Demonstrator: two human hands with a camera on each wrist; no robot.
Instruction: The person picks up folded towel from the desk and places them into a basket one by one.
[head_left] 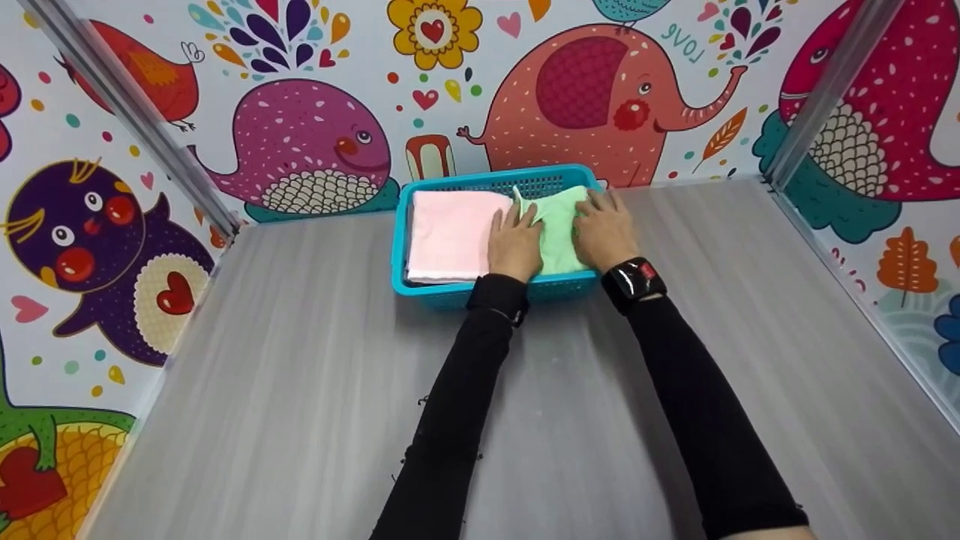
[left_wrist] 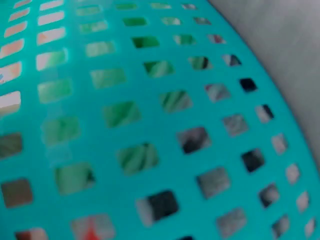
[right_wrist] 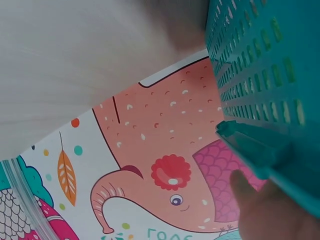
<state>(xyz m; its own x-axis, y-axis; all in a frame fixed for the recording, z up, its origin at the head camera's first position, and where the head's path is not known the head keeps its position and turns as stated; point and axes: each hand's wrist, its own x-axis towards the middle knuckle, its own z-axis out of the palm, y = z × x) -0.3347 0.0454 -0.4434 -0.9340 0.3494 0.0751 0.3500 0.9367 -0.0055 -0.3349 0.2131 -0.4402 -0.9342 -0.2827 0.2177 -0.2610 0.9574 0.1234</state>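
Note:
A teal plastic basket (head_left: 411, 225) stands at the back of the grey table, against the wall. Inside it lie a folded pink cloth (head_left: 448, 234) on the left and a folded light green cloth (head_left: 559, 217) on the right. My left hand (head_left: 514, 241) rests flat on the green cloth's left part, next to the pink one. My right hand (head_left: 604, 229) lies on the green cloth's right part, fingers straight. The left wrist view is filled by the basket's mesh wall (left_wrist: 150, 125), green showing through the holes. The right wrist view shows the basket's outer side (right_wrist: 265, 65) and a fingertip (right_wrist: 245, 192).
The grey table (head_left: 315, 390) is boxed in by walls with colourful animal pictures, such as an elephant (head_left: 592, 97), on the left, back and right. Metal rails (head_left: 127, 112) run along the corners. Both arms wear black sleeves, with a black wrist device (head_left: 634, 281) on the right.

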